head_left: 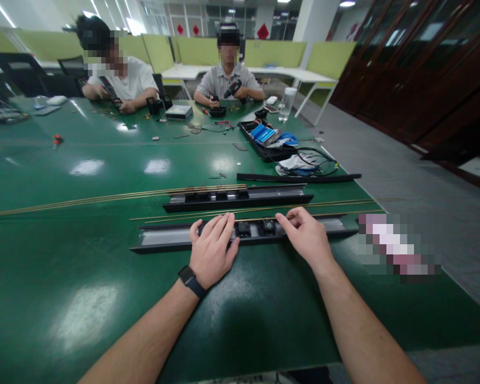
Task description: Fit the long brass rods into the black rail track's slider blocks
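Note:
In front of me lies a long black channel (166,247) with a pale grey inside, set crosswise on the green table. My left hand (211,246), with a dark watch on the wrist, rests over its middle with the fingers stretched out. Two small black blocks (268,228) sit in the channel between my hands. At the channel's far edge, my right hand (307,234) pinches a thin brass-coloured rod (260,220) between thumb and fingers. More thin rods (176,217) run just behind this channel. What lies beneath my left palm is hidden.
A second black channel (272,201) with rods across it lies behind. Farther back are a black strip (298,177), gloves (300,162) and a black tray (269,154). Two people sit across the table; one holds a power drill (232,89). The table's edge slopes along the right.

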### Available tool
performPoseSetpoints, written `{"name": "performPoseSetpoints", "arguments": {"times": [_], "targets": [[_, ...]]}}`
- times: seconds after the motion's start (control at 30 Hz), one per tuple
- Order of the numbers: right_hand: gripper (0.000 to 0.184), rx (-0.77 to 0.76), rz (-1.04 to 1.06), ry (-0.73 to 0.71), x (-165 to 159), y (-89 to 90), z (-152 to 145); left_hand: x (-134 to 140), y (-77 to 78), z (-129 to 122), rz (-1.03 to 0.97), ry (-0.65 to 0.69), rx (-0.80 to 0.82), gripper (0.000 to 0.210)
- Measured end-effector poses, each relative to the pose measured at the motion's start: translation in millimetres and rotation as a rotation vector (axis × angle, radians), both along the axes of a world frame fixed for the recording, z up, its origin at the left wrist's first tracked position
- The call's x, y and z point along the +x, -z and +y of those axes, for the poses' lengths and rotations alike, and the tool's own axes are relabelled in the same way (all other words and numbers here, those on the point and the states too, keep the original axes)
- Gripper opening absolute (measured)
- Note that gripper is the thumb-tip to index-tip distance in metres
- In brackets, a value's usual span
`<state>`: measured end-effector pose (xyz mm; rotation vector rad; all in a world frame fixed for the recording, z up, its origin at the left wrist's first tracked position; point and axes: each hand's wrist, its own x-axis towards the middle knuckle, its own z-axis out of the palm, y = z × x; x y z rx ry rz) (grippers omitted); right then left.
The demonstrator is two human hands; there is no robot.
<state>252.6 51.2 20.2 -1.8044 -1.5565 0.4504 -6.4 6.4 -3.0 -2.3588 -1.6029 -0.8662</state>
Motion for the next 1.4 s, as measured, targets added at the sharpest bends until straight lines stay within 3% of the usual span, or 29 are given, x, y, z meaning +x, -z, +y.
{"name": "performPoseSetpoints", "arguments": {"times": [0.6,0.87,1.23,1.4], "targets": [[0.048,0.011,-0.001,0.026,2.3,0.4,1.2,-0.2,-0.5,-0.6,-0.002,0.004,-0.007,0.056],[0.062,0.035,-0.040,0.049,1.9,-0.4,1.7,-0.3,-0.4,-0.4,0.006,0.000,-0.012,0.059],[0.049,0.006,0.000,0.005,4.3,2.6,0.4,0.0,-1.8,-0.4,-0.004,0.002,-0.022,0.053],[0.054,0.012,-0.006,0.029,3.6,1.1,1.3,0.5,-3.0,-0.9,-0.006,0.003,-0.019,0.052]]}}
